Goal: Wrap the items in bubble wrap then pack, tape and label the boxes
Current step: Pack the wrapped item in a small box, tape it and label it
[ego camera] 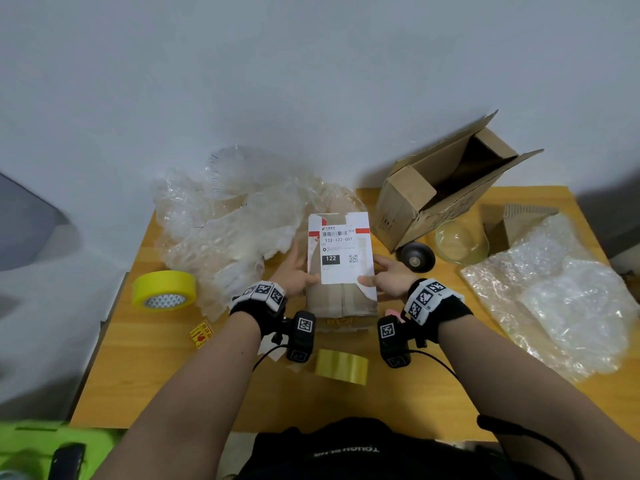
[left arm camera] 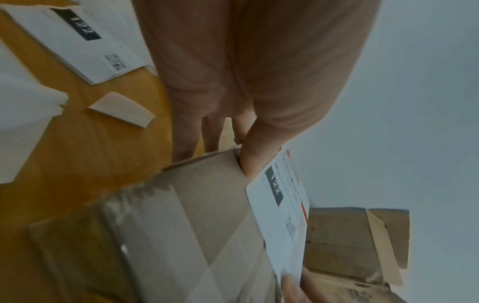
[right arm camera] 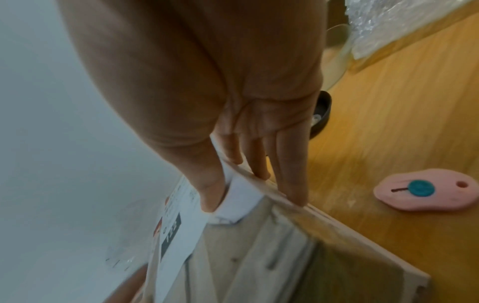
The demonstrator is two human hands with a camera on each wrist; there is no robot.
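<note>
A taped brown cardboard box [ego camera: 341, 301] lies in the middle of the wooden table [ego camera: 145, 368]. Over its top I hold a white shipping label [ego camera: 341, 252] printed "122", tilted up off the cardboard. My left hand [ego camera: 297, 276] pinches the label's lower left corner, thumb on the paper [left arm camera: 278, 196], with its other fingers down the box's left side [left arm camera: 181, 215]. My right hand [ego camera: 385, 278] pinches the lower right corner, where white backing paper [right arm camera: 237, 196] curls away under the thumb. Its fingers [right arm camera: 290, 180] lie along the box's right edge [right arm camera: 337, 223].
Crumpled bubble wrap [ego camera: 225, 220] lies behind left, and more bubble wrap [ego camera: 554, 299] at right. An open empty box [ego camera: 450, 188], a glass bowl [ego camera: 462, 240] and a black round lid [ego camera: 415, 258] stand behind right. A yellow tape roll [ego camera: 164, 289], packing tape [ego camera: 341, 366], a fragile sticker [ego camera: 201, 334], a pink cutter [right arm camera: 425, 189] and spare labels [left arm camera: 85, 41] lie nearby.
</note>
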